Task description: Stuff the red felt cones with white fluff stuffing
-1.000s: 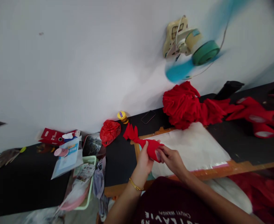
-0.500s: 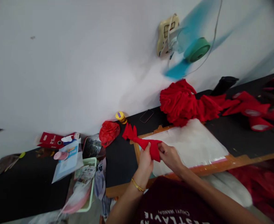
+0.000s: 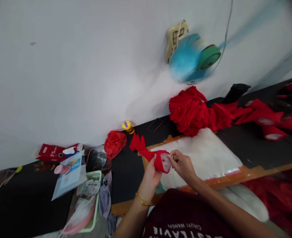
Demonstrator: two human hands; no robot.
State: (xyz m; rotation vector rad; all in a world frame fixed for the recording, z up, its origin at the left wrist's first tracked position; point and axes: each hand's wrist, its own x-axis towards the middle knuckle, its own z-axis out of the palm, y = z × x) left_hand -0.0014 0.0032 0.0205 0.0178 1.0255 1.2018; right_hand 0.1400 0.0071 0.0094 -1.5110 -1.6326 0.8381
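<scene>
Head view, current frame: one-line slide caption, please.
Left hand grips a red cloth piece, right hand at its pale end, a red cloth heap farther back.

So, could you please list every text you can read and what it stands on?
"LAVIE": maroon shirt, upside down, opening letters cut off.
"CHUYI WANG": same shirt, ending unclear.
Too blurred to read: remaining shirt letters; print on the red box, clear plastic packet, and paper in the green basket.

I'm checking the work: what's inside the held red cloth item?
White material shows at the open end of the red cloth item; anything deeper is hidden, covered by its sides.
</scene>
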